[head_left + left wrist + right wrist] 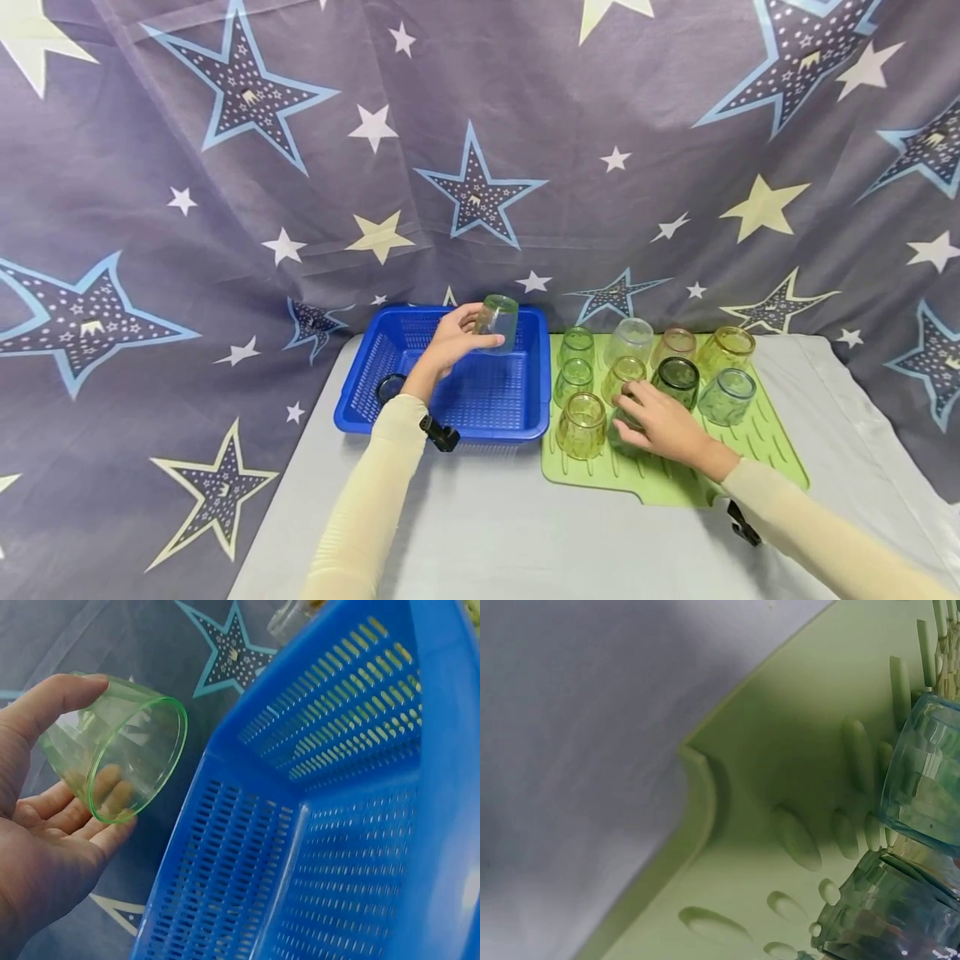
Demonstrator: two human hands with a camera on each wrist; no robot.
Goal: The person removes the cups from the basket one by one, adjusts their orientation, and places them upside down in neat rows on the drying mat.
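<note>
A clear green glass (501,317) is held above the blue basket (542,383) by my left hand (448,342). In the left wrist view the thumb lies on one side of the green glass and the fingers curl under the other, its mouth facing the basket. Over the light green drying mat (600,479), my right hand (663,425) has its thumb and fingers around a greenish glass (624,442), mostly hidden by the hand. Beside it a yellow glass (581,427) stands upside down. The right wrist view does not show the hand.
Several upside-down glasses stand on the mat, among them a dark one (676,382), a bluish one (727,397) and an amber one (726,350). A dark round glass (391,388) lies inside the basket's left part. A star-patterned cloth (510,75) hangs behind.
</note>
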